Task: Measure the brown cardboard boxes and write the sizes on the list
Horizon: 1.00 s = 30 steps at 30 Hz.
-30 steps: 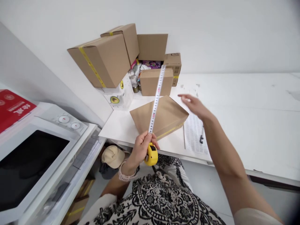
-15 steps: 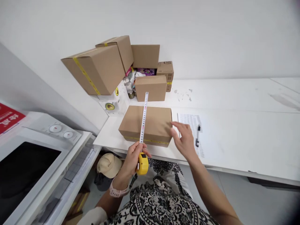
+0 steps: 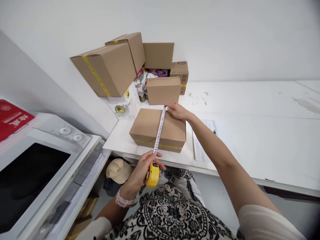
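A brown cardboard box with a yellow tape strip along its near side lies on the white table. My left hand, at the table's front edge, is closed around a yellow tape measure. The white blade runs out from it, across the top of the box, to just past its far edge. There my right hand has its fingertips on the blade's end, pinching or pressing it; the thumb is mostly hidden.
A second carton stands behind the box. Taped cartons are stacked on a white avocado-print box at the left. A printed sheet lies right, partly under my right forearm. A microwave stands at far left.
My right hand has moved from the box's right side to the blade's far end and taken hold of it. The blade's end has swung right, and my left hand still holds the tape measure.
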Available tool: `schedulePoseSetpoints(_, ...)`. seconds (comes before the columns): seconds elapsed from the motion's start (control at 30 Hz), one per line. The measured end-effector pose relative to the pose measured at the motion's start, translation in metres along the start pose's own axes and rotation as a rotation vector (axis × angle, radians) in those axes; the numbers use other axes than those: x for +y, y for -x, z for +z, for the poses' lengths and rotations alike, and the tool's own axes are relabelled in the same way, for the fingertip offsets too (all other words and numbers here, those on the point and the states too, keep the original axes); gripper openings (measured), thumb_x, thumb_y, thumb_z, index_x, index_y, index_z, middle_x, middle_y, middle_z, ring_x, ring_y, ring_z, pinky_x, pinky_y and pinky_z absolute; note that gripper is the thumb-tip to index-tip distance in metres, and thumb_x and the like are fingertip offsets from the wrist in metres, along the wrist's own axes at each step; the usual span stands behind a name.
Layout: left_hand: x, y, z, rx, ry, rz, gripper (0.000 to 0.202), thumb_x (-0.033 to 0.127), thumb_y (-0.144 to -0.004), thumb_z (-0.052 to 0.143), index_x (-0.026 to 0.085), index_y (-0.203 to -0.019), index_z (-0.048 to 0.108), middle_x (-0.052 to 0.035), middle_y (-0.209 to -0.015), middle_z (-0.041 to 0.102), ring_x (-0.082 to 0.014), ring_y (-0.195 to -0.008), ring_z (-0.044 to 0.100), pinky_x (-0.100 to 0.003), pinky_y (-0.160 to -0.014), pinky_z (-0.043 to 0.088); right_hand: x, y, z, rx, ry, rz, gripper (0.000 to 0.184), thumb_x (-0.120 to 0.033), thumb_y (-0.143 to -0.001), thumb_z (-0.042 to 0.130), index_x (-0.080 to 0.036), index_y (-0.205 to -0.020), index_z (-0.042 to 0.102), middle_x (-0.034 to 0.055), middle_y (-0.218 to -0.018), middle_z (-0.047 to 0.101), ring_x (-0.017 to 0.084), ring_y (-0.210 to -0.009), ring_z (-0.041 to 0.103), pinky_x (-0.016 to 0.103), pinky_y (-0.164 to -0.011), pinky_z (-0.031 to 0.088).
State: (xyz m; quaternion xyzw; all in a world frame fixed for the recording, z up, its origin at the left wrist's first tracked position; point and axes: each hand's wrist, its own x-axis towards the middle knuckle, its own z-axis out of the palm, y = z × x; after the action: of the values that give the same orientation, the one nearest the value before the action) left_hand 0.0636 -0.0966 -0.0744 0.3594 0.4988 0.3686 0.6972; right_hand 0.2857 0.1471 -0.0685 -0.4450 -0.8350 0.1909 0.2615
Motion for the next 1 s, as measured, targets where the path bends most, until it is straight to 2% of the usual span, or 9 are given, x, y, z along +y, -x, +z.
schedulePoseSetpoints(0.13, 0.000, 0.004, -0.004, 0.016, 0.004, -0.022, 0.042, 0.053, -0.079, 0.070, 0.018, -0.100, 0.060, -0.0063, -0.067, 0.074, -0.0159, -0.043, 0.061, -0.024, -0.044, 0.046, -0.002, 0.000, 0.003, -0.052, -0.104, 0.044, 0.040, -0.036, -0.099, 0.043, -0.022, -0.121, 0.073, 0.0083, -0.130, 0.070, 0.030, -0.120, 0.062, 0.047, -0.109, 0.044)
schedulePoseSetpoints(0.23, 0.001, 0.011, -0.008, 0.019, 0.000, -0.051, 0.042, 0.051, -0.079, 0.072, 0.018, -0.103, 0.062, -0.0079, -0.070, 0.074, -0.0148, -0.041, 0.059, -0.023, -0.042, 0.044, -0.003, 0.007, 0.005, -0.051, -0.211, 0.109, 0.041, -0.034, -0.099, 0.042, -0.021, -0.124, 0.072, 0.0075, -0.135, 0.068, 0.028, -0.119, 0.064, 0.044, -0.107, 0.046)
schedulePoseSetpoints(0.37, 0.006, 0.016, -0.008, 0.021, 0.006, -0.029, 0.043, 0.048, -0.082, 0.072, 0.019, -0.112, 0.062, -0.0085, -0.082, 0.076, -0.0123, -0.041, 0.059, -0.021, -0.040, 0.041, -0.005, 0.014, 0.008, -0.045, -0.247, 0.182, 0.043, -0.037, -0.098, 0.045, -0.023, -0.129, 0.070, 0.0056, -0.138, 0.066, 0.029, -0.125, 0.062, 0.046, -0.109, 0.044)
schedulePoseSetpoints(0.67, 0.011, -0.020, -0.002, -0.035, 0.087, 0.082, 0.045, 0.044, -0.080, 0.073, 0.021, -0.114, 0.055, -0.0046, -0.085, 0.073, -0.0119, -0.041, 0.059, -0.022, -0.039, 0.042, -0.009, 0.016, 0.011, -0.030, -0.199, 0.219, 0.041, -0.039, -0.097, 0.048, -0.025, -0.128, 0.071, 0.0034, -0.134, 0.069, 0.031, -0.124, 0.062, 0.049, -0.112, 0.043)
schedulePoseSetpoints(1.0, 0.008, -0.022, -0.002, -0.061, 0.123, 0.104, 0.045, 0.042, -0.082, 0.072, 0.020, -0.115, 0.050, -0.0024, -0.087, 0.073, -0.0104, -0.043, 0.061, -0.020, -0.040, 0.045, -0.011, 0.017, 0.011, -0.020, -0.170, 0.235, 0.041, -0.040, -0.097, 0.048, -0.027, -0.127, 0.072, 0.0023, -0.133, 0.070, 0.032, -0.123, 0.063, 0.052, -0.112, 0.042)
